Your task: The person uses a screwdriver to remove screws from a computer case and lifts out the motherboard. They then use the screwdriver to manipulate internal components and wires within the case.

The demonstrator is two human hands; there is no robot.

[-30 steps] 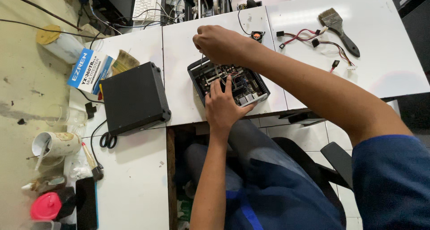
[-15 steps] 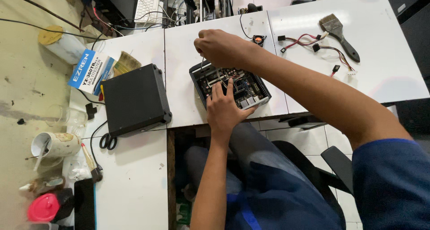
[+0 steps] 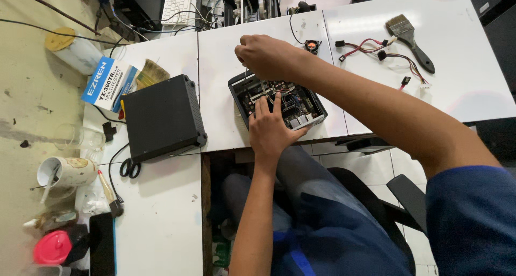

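Head view: the left hand (image 3: 271,128) lies open on the opened computer case (image 3: 278,99), the right hand (image 3: 263,55) pinches a thin tool above it, and a blue-and-white box (image 3: 110,84) lies far left on the desk (image 3: 161,227).

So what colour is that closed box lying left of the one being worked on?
Black, matte; the closed box shows best in the head view.

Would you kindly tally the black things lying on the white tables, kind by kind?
Closed black box: 1
Open black case under both hands: 1
Black-handled brush: 1
Black-handled scissors: 1
Total: 4
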